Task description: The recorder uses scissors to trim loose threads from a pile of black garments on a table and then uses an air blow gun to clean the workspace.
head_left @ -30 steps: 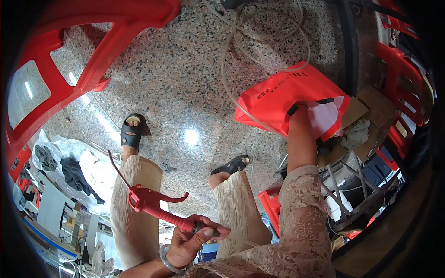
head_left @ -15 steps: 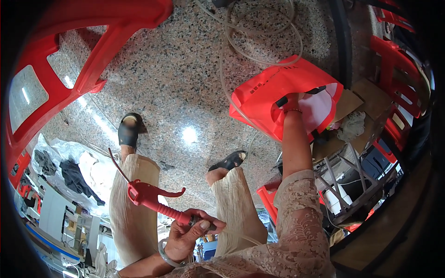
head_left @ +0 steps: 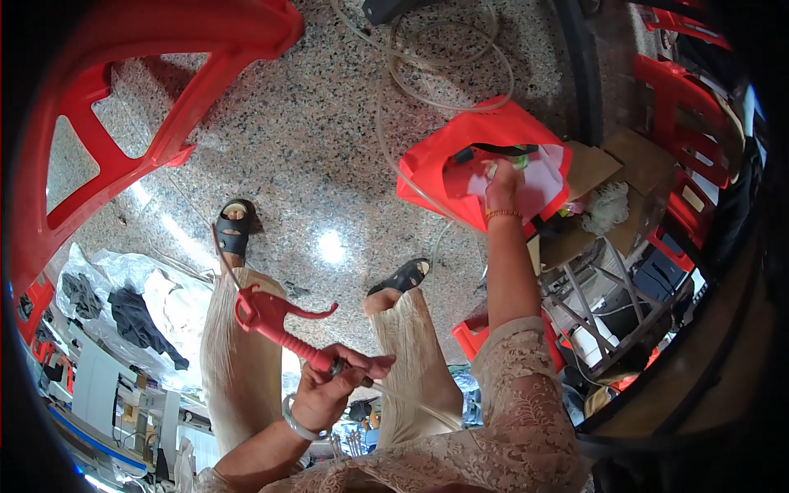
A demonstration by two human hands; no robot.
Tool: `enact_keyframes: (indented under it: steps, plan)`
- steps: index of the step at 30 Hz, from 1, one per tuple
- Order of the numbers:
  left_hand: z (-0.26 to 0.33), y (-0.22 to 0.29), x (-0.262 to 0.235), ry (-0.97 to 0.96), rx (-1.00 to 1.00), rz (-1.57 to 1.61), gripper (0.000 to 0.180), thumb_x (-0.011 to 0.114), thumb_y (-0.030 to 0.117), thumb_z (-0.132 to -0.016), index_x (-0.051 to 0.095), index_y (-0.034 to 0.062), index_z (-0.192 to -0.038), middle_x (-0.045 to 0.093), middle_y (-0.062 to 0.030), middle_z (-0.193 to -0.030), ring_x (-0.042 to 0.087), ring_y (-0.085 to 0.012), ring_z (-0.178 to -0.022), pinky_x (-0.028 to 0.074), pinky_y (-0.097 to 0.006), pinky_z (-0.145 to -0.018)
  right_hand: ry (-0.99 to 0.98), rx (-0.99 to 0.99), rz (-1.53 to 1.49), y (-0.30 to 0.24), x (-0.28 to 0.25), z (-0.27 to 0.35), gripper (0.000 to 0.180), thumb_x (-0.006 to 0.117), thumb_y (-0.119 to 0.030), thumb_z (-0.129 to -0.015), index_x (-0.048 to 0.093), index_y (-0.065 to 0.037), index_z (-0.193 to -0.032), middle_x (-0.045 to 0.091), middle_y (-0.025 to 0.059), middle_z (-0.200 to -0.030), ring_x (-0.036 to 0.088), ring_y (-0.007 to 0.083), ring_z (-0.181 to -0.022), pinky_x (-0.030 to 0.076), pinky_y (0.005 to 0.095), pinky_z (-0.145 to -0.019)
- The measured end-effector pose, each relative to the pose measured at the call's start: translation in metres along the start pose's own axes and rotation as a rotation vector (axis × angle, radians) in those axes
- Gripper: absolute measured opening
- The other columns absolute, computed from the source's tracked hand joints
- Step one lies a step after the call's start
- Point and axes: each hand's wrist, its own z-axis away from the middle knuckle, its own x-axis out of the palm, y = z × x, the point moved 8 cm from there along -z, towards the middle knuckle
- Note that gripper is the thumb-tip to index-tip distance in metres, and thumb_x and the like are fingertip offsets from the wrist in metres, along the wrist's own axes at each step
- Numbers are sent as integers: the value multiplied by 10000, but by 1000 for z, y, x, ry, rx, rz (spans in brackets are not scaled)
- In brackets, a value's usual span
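Note:
My left hand (head_left: 329, 393), with a pale bangle at its wrist, is closed round the hose end of a red air blow gun (head_left: 275, 323). The gun's thin nozzle points up and left, and its trigger lever sticks out to the right. A clear hose (head_left: 423, 408) trails from the grip across my lap. At the right, my right hand (head_left: 503, 191) reaches into the mouth of a red bag (head_left: 444, 148) with a pale lining. Its fingers look closed near the bag's contents, but what they hold is unclear. Something small and green shows beside them.
Coiled clear tubing (head_left: 448, 103) lies on the speckled floor (head_left: 304, 123) beyond the bag. A red plastic stool (head_left: 156, 156) stands at left, clear plastic with dark cloth (head_left: 136, 320) below it. Cardboard (head_left: 633, 168), a metal frame (head_left: 600, 287) and red chairs (head_left: 686, 107) crowd the right.
My right hand has drawn back a little, so its fingers now show in the bag's opening, which faces me more. The blow gun has shifted slightly right, still in my left hand.

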Motion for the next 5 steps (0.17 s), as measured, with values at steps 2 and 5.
enact_keyframes:
  steps: [2, 5]
  plan:
    - [4, 1, 0, 4, -39, 18, 97, 533, 9, -866, 551, -3, -961, 662, -178, -917, 642, -353, -1016, 426, -527, -1009, -66, -201, -187, -15, -14, 55, 247, 695, -32, -793, 587, -76, -1011, 651, 59, -779, 524, 123, -469, 400, 242, -392]
    - [7, -4, -6, -33, -94, 105, 109, 569, 22, -854, 546, 11, -960, 652, -173, -916, 641, -370, -1023, 471, -492, -950, -63, -213, -276, -35, -49, 88, 490, 747, -14, -750, 554, -74, -1196, 664, 67, -812, 549, 108, -505, 439, 255, -404]
